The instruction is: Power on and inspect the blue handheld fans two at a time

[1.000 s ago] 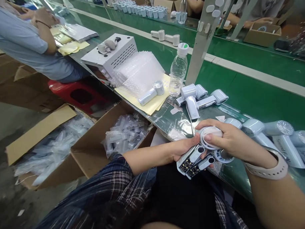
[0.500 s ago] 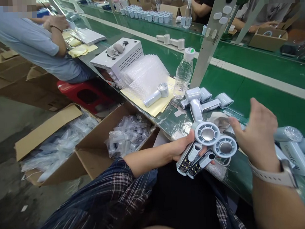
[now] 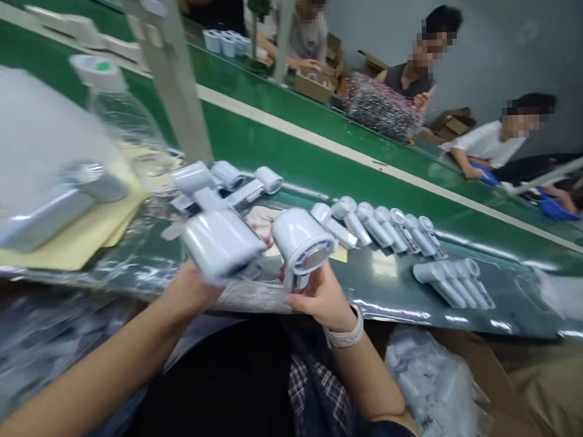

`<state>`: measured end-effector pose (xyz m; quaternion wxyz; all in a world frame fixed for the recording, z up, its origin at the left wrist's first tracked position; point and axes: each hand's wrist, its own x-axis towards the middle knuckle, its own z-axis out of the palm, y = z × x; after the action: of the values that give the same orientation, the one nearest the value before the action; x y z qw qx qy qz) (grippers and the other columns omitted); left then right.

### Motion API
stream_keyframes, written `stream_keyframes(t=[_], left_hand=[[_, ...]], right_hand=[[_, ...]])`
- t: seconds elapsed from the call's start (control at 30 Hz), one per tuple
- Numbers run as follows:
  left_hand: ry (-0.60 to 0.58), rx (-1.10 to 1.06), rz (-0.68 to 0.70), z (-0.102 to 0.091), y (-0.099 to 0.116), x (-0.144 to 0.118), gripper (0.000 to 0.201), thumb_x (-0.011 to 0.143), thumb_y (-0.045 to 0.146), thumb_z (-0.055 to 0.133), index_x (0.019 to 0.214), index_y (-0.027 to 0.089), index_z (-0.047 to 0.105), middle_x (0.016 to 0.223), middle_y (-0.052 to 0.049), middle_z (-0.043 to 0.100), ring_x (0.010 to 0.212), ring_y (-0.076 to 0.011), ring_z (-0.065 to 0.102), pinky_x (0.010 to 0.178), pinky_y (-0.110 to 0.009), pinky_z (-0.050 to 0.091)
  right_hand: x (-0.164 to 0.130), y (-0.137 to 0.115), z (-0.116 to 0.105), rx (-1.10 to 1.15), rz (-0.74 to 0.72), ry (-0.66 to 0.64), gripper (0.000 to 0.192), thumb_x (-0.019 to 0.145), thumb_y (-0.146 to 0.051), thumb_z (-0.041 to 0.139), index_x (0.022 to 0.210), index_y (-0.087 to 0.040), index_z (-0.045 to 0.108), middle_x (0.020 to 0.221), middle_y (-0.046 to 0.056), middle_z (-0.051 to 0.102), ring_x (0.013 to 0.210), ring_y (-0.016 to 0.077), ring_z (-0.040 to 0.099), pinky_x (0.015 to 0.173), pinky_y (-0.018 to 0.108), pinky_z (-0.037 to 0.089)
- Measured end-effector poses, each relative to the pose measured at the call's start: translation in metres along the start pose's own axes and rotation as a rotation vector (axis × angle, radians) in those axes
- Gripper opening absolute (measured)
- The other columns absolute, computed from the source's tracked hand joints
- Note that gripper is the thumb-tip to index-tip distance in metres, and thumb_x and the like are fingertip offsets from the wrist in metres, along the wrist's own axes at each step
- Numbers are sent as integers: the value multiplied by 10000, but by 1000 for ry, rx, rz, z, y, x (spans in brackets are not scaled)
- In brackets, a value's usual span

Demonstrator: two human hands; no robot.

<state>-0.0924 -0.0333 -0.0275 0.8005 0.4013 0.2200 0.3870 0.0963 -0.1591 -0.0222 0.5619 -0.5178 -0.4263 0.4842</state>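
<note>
My left hand (image 3: 194, 291) is closed on a pale blue handheld fan (image 3: 223, 245), blurred by motion, its head turned toward the bench. In my right hand (image 3: 325, 297), which wears a white watch strap, is another handheld fan (image 3: 299, 237); its round end with a silver centre faces down and right. The two fan heads are side by side, slightly apart. Just beyond them lie several more fans (image 3: 270, 179) in a loose group and a crumpled pale cloth or glove (image 3: 263, 221). My fingers around both handles are partly hidden.
A row of fans (image 3: 382, 228) and a smaller stack (image 3: 459, 279) lie on the green bench to the right. At left stand a clear bottle (image 3: 125, 109) and a fan on yellow paper (image 3: 58, 252). A metal post (image 3: 172, 76) rises behind. Bagged parts (image 3: 431, 379) sit below.
The view has swung right. Both fans were in my left hand with circuit boards showing; now each hand holds one. My right hand was raised and open, and has come in to the left.
</note>
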Motion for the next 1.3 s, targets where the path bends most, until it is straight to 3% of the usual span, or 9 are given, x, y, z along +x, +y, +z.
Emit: stream_keyframes(t=[0.13,0.23,0.37,0.47,0.7,0.87,1.0,1.2,1.3], left_hand=[[-114,-72,-101,7,-19,5,600,914,735,730,1296,274,760,909,-18,737,796,-176,677,768,-346,647],[-183,-50,-57,6,-18,-1,603,832,607,844,1323,268,752,993,-35,740,839,-202,698,724,-328,656],[-93,48,-6,4,-12,-7,530,738,360,946,1231,313,758,939,-27,706,765,-186,687,637,-285,634],[-93,57,7,2,-11,-9,482,758,358,940,1194,300,744,920,-27,680,712,-166,661,599,-272,608],[-200,146,84,-4,-10,-12,443,844,364,897,1178,228,639,967,-10,663,734,-146,695,619,-241,588],[-267,164,37,-6,-11,-16,514,862,396,888,1181,204,533,1014,-25,675,840,-175,755,809,-318,619],[-261,122,13,-9,-15,-16,536,854,392,894,1172,214,499,1069,-20,664,817,-163,747,788,-318,590],[-357,62,-48,-4,-12,-21,478,888,426,858,1144,211,516,933,-5,686,820,-180,740,827,-355,575],[-302,64,-62,-4,-13,-20,568,819,401,919,1147,228,489,976,13,661,793,-171,731,802,-353,573]], right_hand=[[-2,11,-11,60,-22,78,657,670,-501,1009,1112,-297,568,1024,27,660,922,244,674,903,459,622],[2,21,-13,122,-83,131,633,761,-623,909,1134,-314,501,1057,13,614,865,211,657,861,441,616],[5,23,-12,196,-115,107,601,815,-724,797,1127,-318,481,1057,15,604,796,200,639,778,434,609],[2,20,-6,195,-86,44,572,818,-688,822,1109,-303,515,1043,32,637,795,215,657,740,429,605],[0,19,9,273,-22,2,516,838,-575,883,1111,-283,558,1004,18,673,723,180,642,671,368,593],[-4,15,14,418,43,29,347,899,-386,867,1129,-282,630,1032,-1,702,788,155,690,699,294,598],[-5,13,14,401,132,63,376,869,-413,884,1154,-278,679,1037,17,732,788,176,709,687,303,619],[-8,10,14,348,131,83,433,832,-398,918,1194,-285,708,980,19,749,743,175,706,643,290,620],[-7,11,14,335,119,79,397,846,-385,905,1176,-286,710,959,13,747,724,172,713,636,287,622]])
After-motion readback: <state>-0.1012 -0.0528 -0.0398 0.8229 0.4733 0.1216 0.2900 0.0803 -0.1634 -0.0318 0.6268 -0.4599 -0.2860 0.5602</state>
